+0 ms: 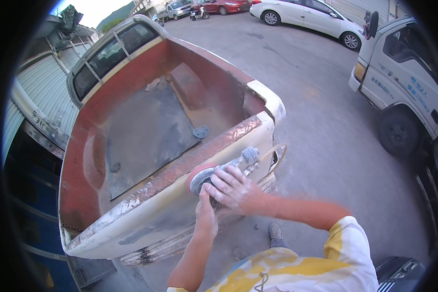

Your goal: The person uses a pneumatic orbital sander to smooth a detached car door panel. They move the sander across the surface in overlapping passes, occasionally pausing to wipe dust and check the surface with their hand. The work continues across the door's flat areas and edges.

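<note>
Both my hands are on a dusty air sander with a round pad, held against the outer face of the pickup's white tailgate. My right hand lies over the sander's body, its dust-whitened fingers wrapped round it. My left hand grips from below and to the left, thumb up by the pad; part of its fingers is hidden. A pale hose curves away at the sander's right end. The tailgate's top edge is worn, with red showing.
Behind the tailgate lies the red truck bed, with a dark mat and a blue-grey sanding disc. Below it runs a scuffed bumper. A white truck stands at right, a white car farther off.
</note>
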`<state>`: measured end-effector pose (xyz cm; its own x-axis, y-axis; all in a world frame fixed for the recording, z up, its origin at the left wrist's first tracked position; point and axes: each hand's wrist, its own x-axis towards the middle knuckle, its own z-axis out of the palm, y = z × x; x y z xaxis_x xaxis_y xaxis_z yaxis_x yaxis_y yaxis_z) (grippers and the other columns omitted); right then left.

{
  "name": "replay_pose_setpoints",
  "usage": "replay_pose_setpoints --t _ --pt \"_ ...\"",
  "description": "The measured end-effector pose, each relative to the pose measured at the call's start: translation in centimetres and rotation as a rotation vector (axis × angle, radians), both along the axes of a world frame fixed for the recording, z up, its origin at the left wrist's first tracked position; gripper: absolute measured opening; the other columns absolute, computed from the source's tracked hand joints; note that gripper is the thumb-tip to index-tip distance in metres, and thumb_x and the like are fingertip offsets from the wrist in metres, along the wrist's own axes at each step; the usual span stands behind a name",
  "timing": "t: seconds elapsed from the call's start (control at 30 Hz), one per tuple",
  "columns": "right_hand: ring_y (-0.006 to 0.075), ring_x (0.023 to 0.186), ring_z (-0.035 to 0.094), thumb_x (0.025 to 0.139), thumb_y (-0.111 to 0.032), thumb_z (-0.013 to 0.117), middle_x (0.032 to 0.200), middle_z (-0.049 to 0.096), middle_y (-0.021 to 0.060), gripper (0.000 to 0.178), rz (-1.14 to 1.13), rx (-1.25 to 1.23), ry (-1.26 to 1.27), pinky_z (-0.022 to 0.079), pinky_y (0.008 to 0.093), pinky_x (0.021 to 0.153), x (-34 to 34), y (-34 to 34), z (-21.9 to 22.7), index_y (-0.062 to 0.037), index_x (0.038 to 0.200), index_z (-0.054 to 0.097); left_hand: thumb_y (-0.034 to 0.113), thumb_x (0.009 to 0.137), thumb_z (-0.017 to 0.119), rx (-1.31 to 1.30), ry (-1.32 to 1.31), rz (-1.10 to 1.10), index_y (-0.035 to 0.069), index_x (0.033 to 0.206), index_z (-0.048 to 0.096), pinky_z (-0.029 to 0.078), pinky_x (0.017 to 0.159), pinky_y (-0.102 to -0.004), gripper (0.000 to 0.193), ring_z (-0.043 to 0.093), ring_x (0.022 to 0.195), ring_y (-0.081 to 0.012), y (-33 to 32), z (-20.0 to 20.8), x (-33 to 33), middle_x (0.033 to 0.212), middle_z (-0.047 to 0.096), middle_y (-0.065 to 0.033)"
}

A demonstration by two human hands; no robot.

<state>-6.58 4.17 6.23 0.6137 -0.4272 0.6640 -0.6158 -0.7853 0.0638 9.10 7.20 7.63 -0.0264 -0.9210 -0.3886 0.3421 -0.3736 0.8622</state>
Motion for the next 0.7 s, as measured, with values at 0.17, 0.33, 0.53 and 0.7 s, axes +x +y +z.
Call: replay_pose_setpoints --t 0.17,0.33,0.53,0.7 --pt "0.0368 0.129 0.051 0.078 -0.044 0.073 0.123 0.058 0.0175 0.073 -0.079 -0.009 -0.083 0.036 0.0556 0.112 0.5 0.5 -0.7 -0.0021 0.134 0.054 0.06 0.103 0.043 0.02 0.084 -0.118 0.003 0.147 0.042 0.056 0.091 -0.0443 0.072 0.062 0.121 -0.027 -0.2 0.3 1.1 0.139 0.057 -0.0142" --pt "0.0398 0.124 0.051 0.074 -0.045 0.078 0.122 0.055 0.0184 0.077 -0.193 0.109 -0.269 0.038 0.0574 0.106 -3.6 -0.4 0.2 -0.0045 0.134 0.054 0.055 0.105 0.044 0.0 0.239 -0.32 0.0 0.137 0.052 0.055 0.094 -0.0375 0.065 0.068 0.109 -0.0241 -2.7 -0.1 -1.9 0.125 0.066 -0.0141" --pt "0.0391 0.114 0.056 0.072 -0.037 0.082 0.124 0.053 0.0197 0.079 -0.374 0.014 -0.352 0.045 0.0542 0.093 -3.5 -0.7 -0.7 -0.0045 0.137 0.052 0.049 0.107 0.044 0.018 0.237 -0.345 0.001 0.135 0.052 0.053 0.096 -0.042 0.056 0.067 0.108 -0.0244 -2.8 -1.1 -4.0 0.117 0.068 -0.013" --pt "0.0369 0.102 0.061 0.074 -0.034 0.078 0.12 0.057 0.0185 0.066 -0.295 -0.032 -0.353 0.048 0.0507 0.09 -1.2 -1.1 -1.1 -0.0048 0.13 0.056 0.045 0.108 0.044 -0.144 0.281 -0.285 -0.003 0.13 0.056 0.053 0.095 -0.0392 0.054 0.067 0.109 -0.0222 -2.1 -1.1 -1.5 0.118 0.069 -0.0136"
